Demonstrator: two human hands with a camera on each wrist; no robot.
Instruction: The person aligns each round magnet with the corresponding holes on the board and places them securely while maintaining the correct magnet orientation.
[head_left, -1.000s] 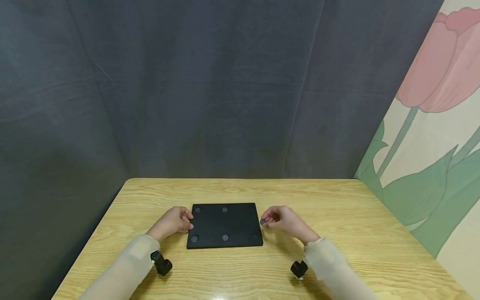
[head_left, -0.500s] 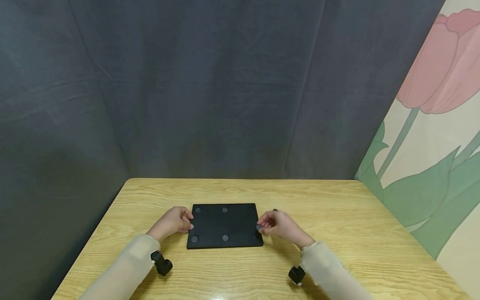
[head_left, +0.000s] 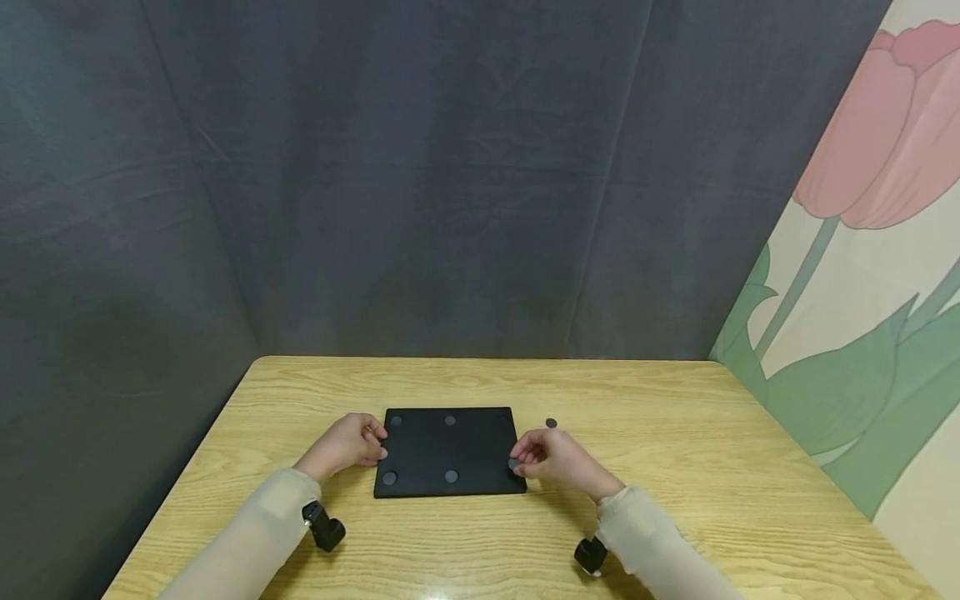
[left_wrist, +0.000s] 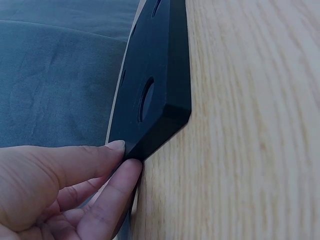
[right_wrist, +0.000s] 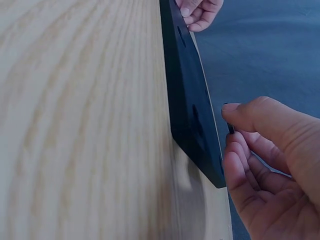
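A flat black rectangular board (head_left: 450,450) lies on the table, with round grey discs (head_left: 451,476) set in several places on its left and middle. My left hand (head_left: 351,442) holds the board's left edge; the left wrist view shows thumb on top and a finger at the side. Over the right edge, my right hand (head_left: 558,460) pinches a small dark round disc (right_wrist: 229,122) between thumb and fingers. In the right wrist view the disc is held on edge, just apart from the board (right_wrist: 195,100). A loose dark disc (head_left: 551,423) lies on the table behind the right hand.
The wooden table (head_left: 660,417) ends at a dark grey curtain (head_left: 450,208) behind and to the left. A wall with painted tulips (head_left: 862,333) stands on the right. Small black cameras (head_left: 324,527) are strapped at both wrists.
My right hand has moved left and toward me with the disc, from beside the board to over its near right corner. The loose disc behind it has come into view. The left hand stays put.
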